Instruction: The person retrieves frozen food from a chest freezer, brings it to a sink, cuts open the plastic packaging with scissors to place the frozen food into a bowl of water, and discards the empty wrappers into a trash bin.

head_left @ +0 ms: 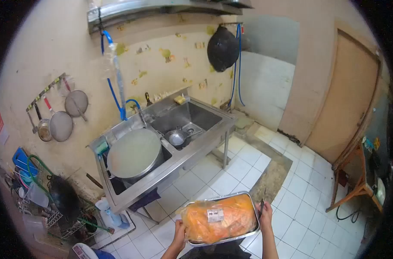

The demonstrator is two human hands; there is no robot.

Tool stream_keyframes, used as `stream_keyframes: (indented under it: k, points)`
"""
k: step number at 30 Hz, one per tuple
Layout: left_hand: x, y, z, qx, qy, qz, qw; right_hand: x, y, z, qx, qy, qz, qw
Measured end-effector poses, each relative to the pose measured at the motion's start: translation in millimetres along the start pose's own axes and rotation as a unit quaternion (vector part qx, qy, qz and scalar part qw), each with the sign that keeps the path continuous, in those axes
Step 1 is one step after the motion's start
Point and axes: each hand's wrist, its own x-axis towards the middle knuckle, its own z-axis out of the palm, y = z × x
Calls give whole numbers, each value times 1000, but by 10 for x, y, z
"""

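A shallow metal tray [257, 216] is held up in front of my body. On it lies a clear plastic bag of orange, marinated-looking food [235, 220] with a white printed label [215, 215]. My left hand [179, 233] is closed at the tray's left end, by the loose edge of the bag. My right hand [266, 214] is closed on the tray's right rim. A thin dark tool [261, 206] is also in the right hand; its kind is unclear. Most of the fingers are hidden under the tray.
Ahead stands a two-basin steel sink [179, 159] with a large pot [134, 153] of cloudy liquid and a small pan [177, 138]. Strainers [61, 126] hang on the left wall above a dish rack [71, 226]. A wooden table [356, 172] stands right, near a door [345, 95].
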Motion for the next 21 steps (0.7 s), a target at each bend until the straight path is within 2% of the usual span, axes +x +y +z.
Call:
stream_keyframes:
  k: [3, 6, 8, 9, 11, 13, 16, 19, 20, 21]
  points:
    - [512, 59, 380, -25, 1, 12, 1000, 811, 79, 182, -16, -32, 21, 999]
    - [923, 162, 685, -43, 28, -28, 998, 1674, 4, 413, -62, -84, 34, 994]
    - [1368, 169, 740, 22, -1, -12, 1000, 2185, -184, 699, -90, -148, 15, 985]
    - [1528, 254, 849, 24, 9, -14, 1000, 2496, -178, 822, -73, -166, 3, 983]
    - [1780, 409, 1210, 14, 16, -6, 1000, 3010, -384, 1094, -128, -206, -19, 970]
    - [2017, 599, 1503, 44, 21, -54, 997, 3562, -430, 1319, -131, -226, -24, 965]
    - [2546, 628, 1803, 42, 6, -58, 997, 4358, -465, 1636, -178, -243, -17, 953]
    - [3201, 582, 2054, 48, -46, -76, 995, 5019, -655, 2020, -254, -226, -39, 940]
    - [3449, 577, 2168, 41, -81, -85, 992, 5355, -567, 2090, -228, -225, -47, 946]
    - [3675, 620, 2265, 35, -118, -89, 988, 5658, -558, 2167, -272, -234, -36, 933]
